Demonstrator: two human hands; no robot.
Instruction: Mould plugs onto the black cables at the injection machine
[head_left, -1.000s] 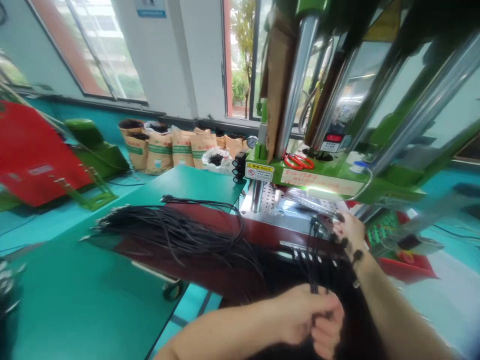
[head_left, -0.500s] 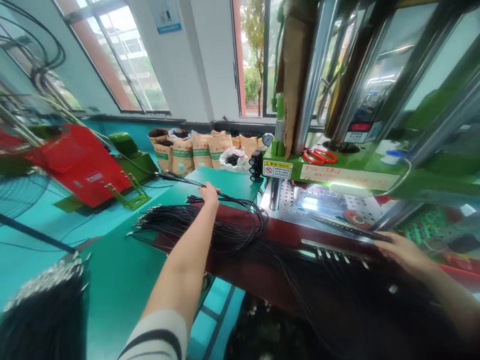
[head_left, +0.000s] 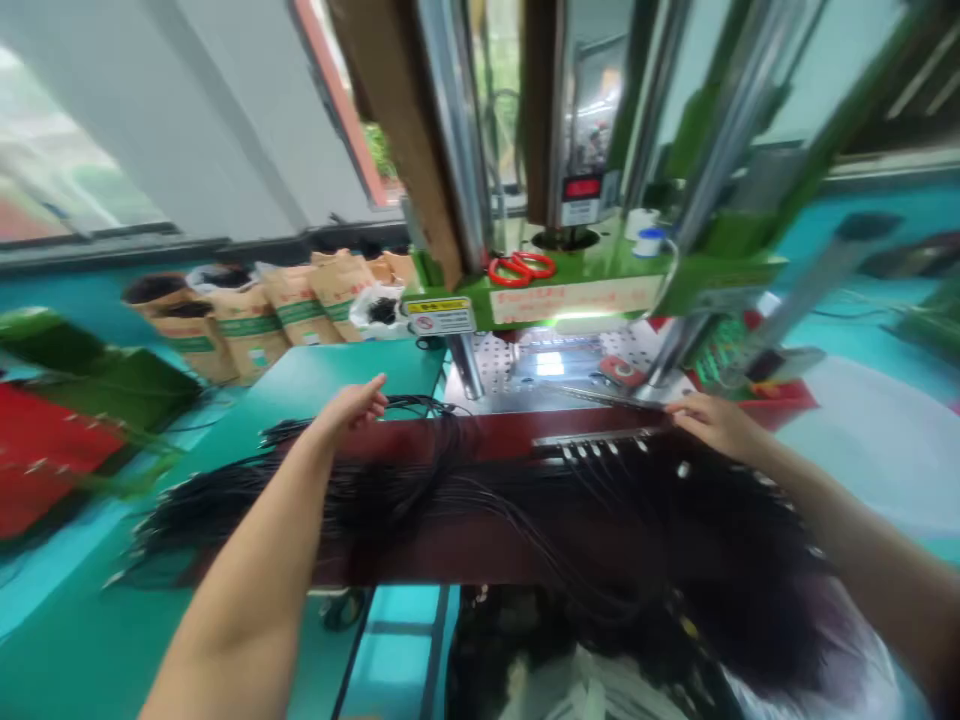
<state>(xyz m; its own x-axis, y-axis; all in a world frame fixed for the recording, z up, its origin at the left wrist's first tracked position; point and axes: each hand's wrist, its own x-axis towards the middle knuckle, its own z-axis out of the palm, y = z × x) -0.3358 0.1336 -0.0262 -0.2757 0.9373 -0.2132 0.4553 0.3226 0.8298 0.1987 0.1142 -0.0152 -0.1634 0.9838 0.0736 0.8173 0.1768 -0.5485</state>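
My left hand (head_left: 354, 408) hovers over the left end of the bench, fingers loosely curled and apart, with nothing visible in it. Just below and beside it lie black cables (head_left: 427, 490), bundled and looped, their metal-tipped ends pointing left. My right hand (head_left: 709, 425) grips the right end of a long, thin metal bar (head_left: 600, 396) at the front edge of the press bed. Nearer to me, a metal strip (head_left: 551, 441) on the dark red board (head_left: 420, 560) holds several cable ends in a row.
A green press (head_left: 720, 290) with upright steel columns stands ahead, red-handled scissors (head_left: 521, 268) on its plate. A red and grey object (head_left: 621, 370) lies on the perforated bed (head_left: 495, 365). Paper sacks (head_left: 251, 325) line the wall at left. Dark cables pile up at lower right.
My view has swung right. My left hand has let go of the cable bundle, which now lies on the bench. The right hand still holds the bar, now closer to the press bed.
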